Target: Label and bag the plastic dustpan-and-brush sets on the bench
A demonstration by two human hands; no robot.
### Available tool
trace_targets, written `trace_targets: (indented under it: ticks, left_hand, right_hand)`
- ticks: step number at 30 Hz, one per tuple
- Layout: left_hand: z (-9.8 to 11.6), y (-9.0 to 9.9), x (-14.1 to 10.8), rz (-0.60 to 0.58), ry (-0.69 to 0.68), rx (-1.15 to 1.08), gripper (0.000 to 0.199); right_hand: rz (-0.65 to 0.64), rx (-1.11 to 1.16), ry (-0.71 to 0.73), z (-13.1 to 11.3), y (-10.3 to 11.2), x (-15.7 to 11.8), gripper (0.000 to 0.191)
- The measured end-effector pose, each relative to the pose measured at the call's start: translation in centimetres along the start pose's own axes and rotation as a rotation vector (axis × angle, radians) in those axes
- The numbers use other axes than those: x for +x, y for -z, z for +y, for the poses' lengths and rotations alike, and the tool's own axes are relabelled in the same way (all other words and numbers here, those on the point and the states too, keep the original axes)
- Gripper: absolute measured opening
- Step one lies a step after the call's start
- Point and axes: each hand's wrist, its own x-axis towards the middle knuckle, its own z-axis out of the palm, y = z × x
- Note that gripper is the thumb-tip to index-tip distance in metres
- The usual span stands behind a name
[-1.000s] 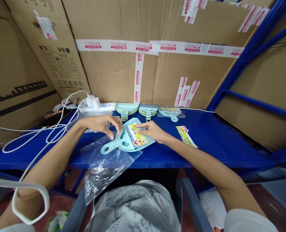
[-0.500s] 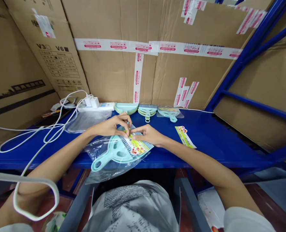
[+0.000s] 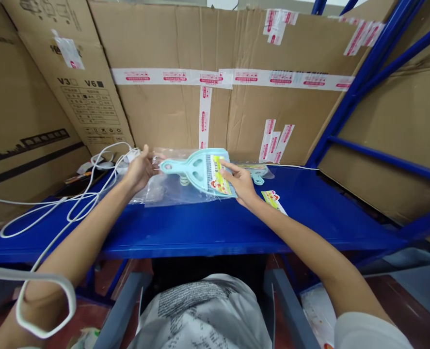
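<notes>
Dustpan-and-brush set [image 3: 199, 170] in pale blue hangs above the rear half of a blue table [image 3: 207, 232], its looped handle pointing left and its wide end to the right. Clear plastic bag [image 3: 174, 195] film spreads around the handle and below the pan. The worker's right hand [image 3: 242, 183] is clamped on the wide end, fingers across a yellow-green label card [image 3: 219, 175] that lies over the brush bristles. The left hand [image 3: 141, 170] is at the bag's left edge, just beyond the handle's tip; its fingers are curled, but whether they are closed on the film cannot be told. Behind the right hand, another pale-blue set [image 3: 259, 174] in clear wrapping rests at the back of the table. A loose printed card [image 3: 274, 201] lies near the right wrist. White cable [image 3: 87, 194] loops across the table's left side, before a taped cardboard panel [image 3: 171, 116].
</notes>
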Motion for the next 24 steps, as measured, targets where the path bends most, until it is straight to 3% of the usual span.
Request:
trace_targets:
  ticks: [3,8,11,14,20,24]
  left_hand:
    - [0.1,-2.8,-1.3,-0.171,0.053,-0.042,0.06]
    - [0.0,-6.5,-3.7,-0.205,0.024,-0.096,0.028]
    - [-0.3,-7.1,-4.0,-0.174,-0.001,-0.125,0.025]
    - [-0.5,-7.2,-4.0,-0.179,-0.007,-0.166,0.026]
    - [-0.7,-8.0,-4.0,-0.203,0.123,-0.251,0.038]
    - [-0.9,-8.0,-3.7,-0.09,0.139,-0.257,0.026]
  right_hand:
    - [0.089,-0.146,0.144,-0.3,1.0,0.9,0.084]
    - [0.031,-0.319,0.205,-0.3,1.7,1.1,0.077]
    - [-0.025,-0.375,0.188,-0.3,1.4,0.4,0.073]
    - [-0.004,-0.394,0.18,-0.4,0.7,-0.3,0.07]
    - [0.069,-0.385,0.241,-0.7,0.4,-0.5,0.07]
    - [-0.06,-0.449,0.213,-0.9,1.1,0.0,0.075]
